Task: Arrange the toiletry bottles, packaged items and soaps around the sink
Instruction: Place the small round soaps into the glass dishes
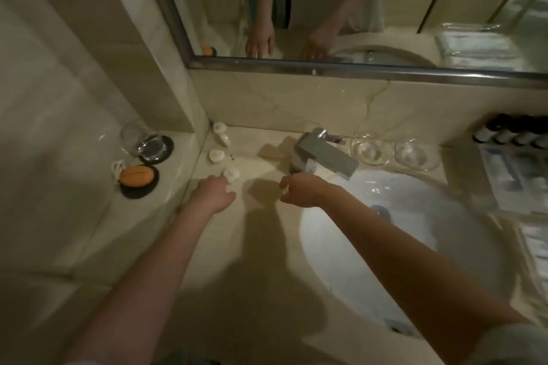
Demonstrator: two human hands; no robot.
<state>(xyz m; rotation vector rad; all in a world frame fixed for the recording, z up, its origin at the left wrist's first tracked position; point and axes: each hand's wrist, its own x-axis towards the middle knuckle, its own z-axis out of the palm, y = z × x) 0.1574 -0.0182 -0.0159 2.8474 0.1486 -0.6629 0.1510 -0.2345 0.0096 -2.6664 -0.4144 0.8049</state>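
Several small white toiletry bottles stand along the counter's left edge, the nearest bottle [231, 175] just beyond my left hand [214, 193]. That hand's loosely bent fingertips reach the bottle's base without closing round it. My right hand [299, 190] hovers in front of the faucet [323, 155] with its fingers curled, and a small white item [283, 189] shows pinched at its fingertips, mostly hidden. An orange soap [137, 176] lies on a black dish on the left ledge. Dark bottles [510, 133] stand in a row at the far right, with clear packaged items [510, 176] in front of them.
A drinking glass [139, 139] stands on a black coaster on the left ledge. Two glass bowls [371, 151] sit behind the white sink basin [415, 246]. A mirror [326, 9] runs above the backsplash. More packets [533, 246] lie right of the basin.
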